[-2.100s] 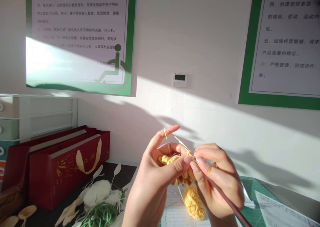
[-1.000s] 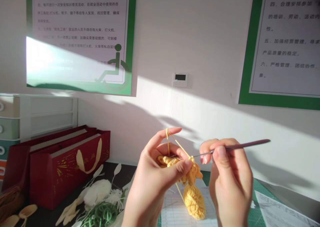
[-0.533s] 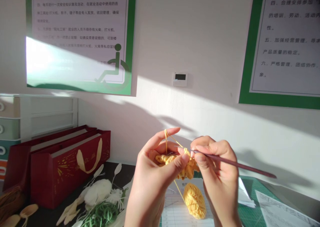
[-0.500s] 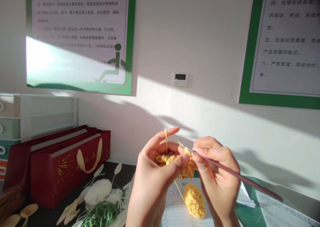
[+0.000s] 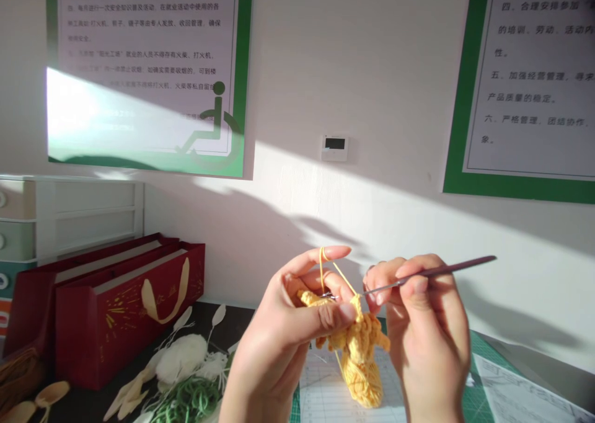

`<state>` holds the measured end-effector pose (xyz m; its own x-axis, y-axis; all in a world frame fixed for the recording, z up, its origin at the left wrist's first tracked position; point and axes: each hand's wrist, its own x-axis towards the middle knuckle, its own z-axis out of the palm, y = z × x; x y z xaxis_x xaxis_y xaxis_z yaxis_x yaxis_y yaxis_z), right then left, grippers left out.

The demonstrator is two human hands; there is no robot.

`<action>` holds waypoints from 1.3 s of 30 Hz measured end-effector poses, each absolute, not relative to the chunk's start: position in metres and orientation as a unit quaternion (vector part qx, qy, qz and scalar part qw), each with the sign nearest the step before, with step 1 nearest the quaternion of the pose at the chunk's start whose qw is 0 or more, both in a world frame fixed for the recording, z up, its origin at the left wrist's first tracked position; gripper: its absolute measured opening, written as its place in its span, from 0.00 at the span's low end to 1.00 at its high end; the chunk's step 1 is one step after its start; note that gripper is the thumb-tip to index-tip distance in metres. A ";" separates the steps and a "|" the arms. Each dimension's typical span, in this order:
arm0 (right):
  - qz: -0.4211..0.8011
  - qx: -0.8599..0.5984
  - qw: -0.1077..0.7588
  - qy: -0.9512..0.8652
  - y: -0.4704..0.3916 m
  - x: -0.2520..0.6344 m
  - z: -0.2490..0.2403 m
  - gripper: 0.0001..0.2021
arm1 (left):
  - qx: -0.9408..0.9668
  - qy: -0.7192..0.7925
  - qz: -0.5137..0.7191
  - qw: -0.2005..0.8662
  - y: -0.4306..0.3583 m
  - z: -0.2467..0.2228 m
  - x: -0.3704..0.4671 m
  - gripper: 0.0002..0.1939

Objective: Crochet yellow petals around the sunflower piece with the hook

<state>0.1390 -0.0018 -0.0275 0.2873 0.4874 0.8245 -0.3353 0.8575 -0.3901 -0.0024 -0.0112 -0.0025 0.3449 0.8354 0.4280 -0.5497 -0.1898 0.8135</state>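
Note:
Between thumb and fingers, my left hand (image 5: 288, 324) pinches a yellow crocheted piece (image 5: 365, 339), and its raised index finger carries a loop of yellow yarn (image 5: 344, 275). My right hand (image 5: 425, 317) grips a crochet hook (image 5: 446, 269) with a dark handle, which slants up to the right. The hook's thin metal shaft reaches into the stitches at the top of the piece; its tip is partly hidden there. Below the work, a ball of yellow yarn (image 5: 362, 386) rests on a printed sheet (image 5: 320, 389), partly covered by the hanging piece.
At left stand dark red gift bags (image 5: 125, 317) in front of a drawer unit (image 5: 93, 209). White yarn (image 5: 181, 358), green yarn (image 5: 190, 401) and wooden spoon shapes (image 5: 53, 393) lie on the dark table. A green cutting mat (image 5: 483, 348) and papers (image 5: 525, 389) are at right.
The hook's handle has swung from pointing down-right to up-right as my right hand turned and moved right. My left hand shifted slightly right, and the crocheted piece now hangs lower over the yarn ball.

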 end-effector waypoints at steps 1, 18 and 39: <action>0.302 -0.064 0.788 -0.533 -0.003 0.140 -0.026 0.06 | 0.541 0.126 0.551 0.622 -0.011 -0.003 -0.002 0.27; 0.239 -0.153 0.753 -0.594 0.003 0.144 -0.028 0.04 | 0.539 0.165 0.596 0.572 -0.017 -0.002 0.005 0.24; 0.227 -0.083 0.722 -0.648 0.009 0.167 -0.027 0.04 | 0.539 0.141 0.575 0.599 -0.016 -0.003 0.002 0.20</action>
<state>0.1668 0.0087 -0.0268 0.0561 0.4361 0.8982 -0.2201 0.8828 -0.4149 0.0016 -0.0159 -0.0026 0.2990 0.8407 0.4515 -0.5378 -0.2424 0.8075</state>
